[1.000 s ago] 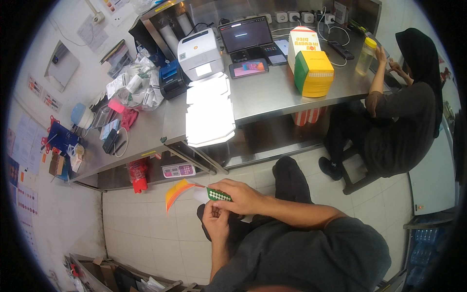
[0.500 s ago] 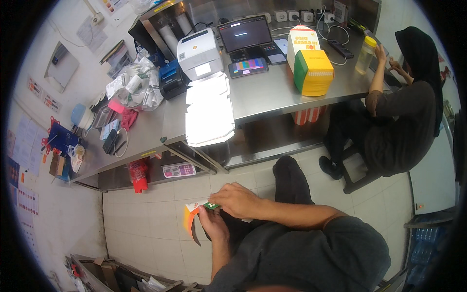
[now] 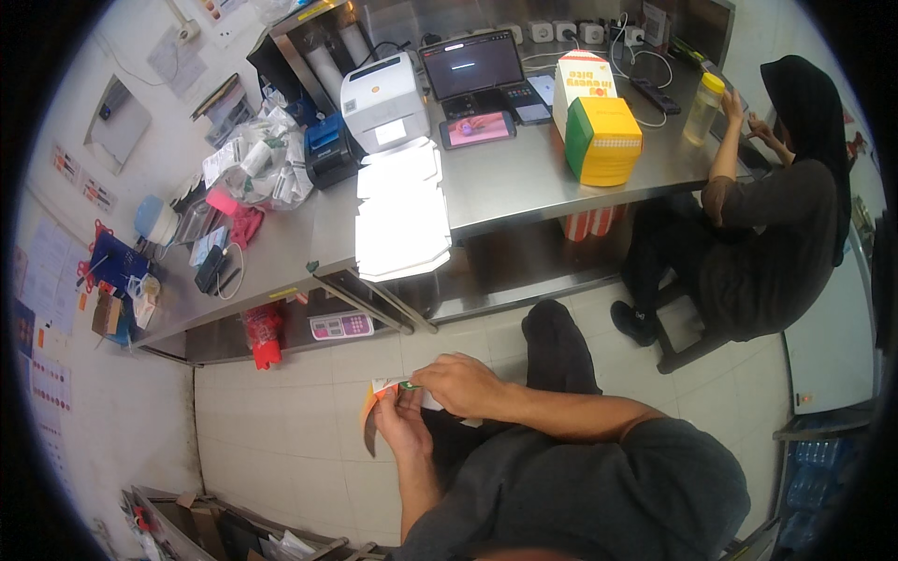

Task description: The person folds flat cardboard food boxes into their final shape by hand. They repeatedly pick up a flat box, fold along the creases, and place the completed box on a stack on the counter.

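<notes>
Low over my lap, both hands hold a printed carton piece (image 3: 369, 409) in white, orange and green. It is partly folded, and a curved orange flap hangs down on its left side. My left hand (image 3: 406, 426) grips it from below, with the fingers closed round its near edge. Coming in from the right, my right hand (image 3: 460, 384) pinches the green end between thumb and fingers. My fingers hide much of the carton piece.
A stack of flat white cartons (image 3: 402, 220) overhangs the steel table (image 3: 524, 182) edge. Yellow-and-green boxes (image 3: 603, 140), a label printer (image 3: 383, 103), a phone (image 3: 478, 130) and a laptop (image 3: 472, 65) stand behind. At right a co-worker (image 3: 776, 210) sits on a stool.
The carton piece has turned, so less of its green and white face shows and its orange flap looks narrower. My left hand has shifted slightly. The phone's picture has changed.
</notes>
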Tool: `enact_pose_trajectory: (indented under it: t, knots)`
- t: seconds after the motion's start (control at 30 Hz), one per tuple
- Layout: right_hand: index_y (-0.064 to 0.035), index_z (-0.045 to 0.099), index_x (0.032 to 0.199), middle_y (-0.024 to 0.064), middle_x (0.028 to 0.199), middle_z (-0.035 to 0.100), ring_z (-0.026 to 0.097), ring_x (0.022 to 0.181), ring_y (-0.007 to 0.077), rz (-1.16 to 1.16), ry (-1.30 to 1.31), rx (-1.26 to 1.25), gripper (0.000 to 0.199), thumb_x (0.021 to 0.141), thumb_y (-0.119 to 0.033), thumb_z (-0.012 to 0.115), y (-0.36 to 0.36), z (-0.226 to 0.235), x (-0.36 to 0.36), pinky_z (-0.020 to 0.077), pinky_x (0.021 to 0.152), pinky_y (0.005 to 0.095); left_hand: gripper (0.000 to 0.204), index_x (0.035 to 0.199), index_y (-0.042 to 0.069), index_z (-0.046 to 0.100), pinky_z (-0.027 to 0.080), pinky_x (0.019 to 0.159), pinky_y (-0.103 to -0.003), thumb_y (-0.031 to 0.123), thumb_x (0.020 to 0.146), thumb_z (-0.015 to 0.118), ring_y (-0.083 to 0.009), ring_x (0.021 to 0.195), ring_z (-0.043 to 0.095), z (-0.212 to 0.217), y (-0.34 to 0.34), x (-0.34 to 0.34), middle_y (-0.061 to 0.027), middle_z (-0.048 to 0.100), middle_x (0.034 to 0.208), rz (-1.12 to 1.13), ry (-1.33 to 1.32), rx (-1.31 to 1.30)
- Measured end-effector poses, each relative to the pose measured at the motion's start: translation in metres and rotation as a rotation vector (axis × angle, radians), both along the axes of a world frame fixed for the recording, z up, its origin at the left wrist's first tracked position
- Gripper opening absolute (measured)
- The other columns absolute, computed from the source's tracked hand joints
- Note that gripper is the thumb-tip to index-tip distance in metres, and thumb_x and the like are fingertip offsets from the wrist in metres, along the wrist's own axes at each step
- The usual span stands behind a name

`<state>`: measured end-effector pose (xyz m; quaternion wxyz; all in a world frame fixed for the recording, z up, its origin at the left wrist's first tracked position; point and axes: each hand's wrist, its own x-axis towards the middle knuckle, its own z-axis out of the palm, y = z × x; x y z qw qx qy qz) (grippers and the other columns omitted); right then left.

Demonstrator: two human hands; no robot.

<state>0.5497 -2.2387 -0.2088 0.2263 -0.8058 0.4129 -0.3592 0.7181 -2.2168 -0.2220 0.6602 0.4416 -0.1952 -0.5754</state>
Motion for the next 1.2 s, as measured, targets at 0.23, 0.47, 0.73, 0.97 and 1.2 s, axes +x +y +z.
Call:
enact_pose_trajectory:
  t: [0.23, 0.47, 0.73, 0.97, 1.2]
  knots:
    - [0.0003, 0.073, 0.118, 0.0199, 0.111, 0.076, 0.071, 0.106, 0.0405, -0.096, -0.291, 0.313, 0.027, 0.095, -0.01, 0.063, 0.006, 0.014, 0.003, 0.0566, 0.093, 0.0484, 0.016, 0.119, 0.002, 0.063, 0.054, 0.091, -0.033, 0.013, 0.108, 0.061, -0.0171, 0.099, 0.066, -0.009, 0.001, -0.001, -0.0075, 0.068, 0.11, 0.052, -0.581, -0.14]
    - [-0.0013, 0.074, 0.119, 0.017, 0.111, 0.075, 0.072, 0.103, 0.0378, -0.079, -0.339, 0.218, 0.025, 0.099, -0.014, 0.064, 0.006, 0.009, 0.004, 0.058, 0.089, 0.0465, 0.022, 0.12, 0.002, 0.059, 0.055, 0.089, -0.033, 0.022, 0.11, 0.06, -0.0166, 0.101, 0.065, 0.002, -0.001, -0.008, -0.006, 0.065, 0.111, 0.044, -0.572, -0.139]
    - [-0.0033, 0.075, 0.118, 0.0117, 0.11, 0.075, 0.071, 0.103, 0.0331, -0.027, -0.163, -0.001, 0.024, 0.098, -0.012, 0.065, 0.006, -0.002, 0.001, 0.0576, 0.089, 0.0439, 0.025, 0.122, 0.005, 0.058, 0.06, 0.089, -0.04, 0.026, 0.109, 0.061, -0.0196, 0.107, 0.068, 0.004, -0.005, 0.012, -0.0072, 0.066, 0.116, 0.024, -0.248, -0.01]
    - [-0.0027, 0.075, 0.112, 0.0113, 0.11, 0.076, 0.071, 0.105, 0.0334, 0.024, -0.143, -0.001, 0.022, 0.096, -0.017, 0.071, 0.002, -0.005, 0.004, 0.0567, 0.089, 0.0427, 0.028, 0.126, 0.002, 0.061, 0.06, 0.094, -0.041, 0.02, 0.106, 0.064, -0.0261, 0.109, 0.069, 0.0, -0.006, 0.027, -0.0116, 0.067, 0.119, -0.003, -0.054, 0.015]
    - [0.0032, 0.075, 0.103, 0.0184, 0.098, 0.075, 0.074, 0.089, 0.0327, -0.092, -0.531, 0.421, 0.021, 0.096, -0.017, 0.076, 0.002, 0.01, 0.002, 0.0578, 0.08, 0.0403, 0.028, 0.132, 0.0, 0.06, 0.056, 0.101, -0.036, 0.009, 0.105, 0.064, -0.0232, 0.114, 0.068, -0.01, -0.004, 0.018, -0.0126, 0.066, 0.126, 0.045, -0.422, -0.179]
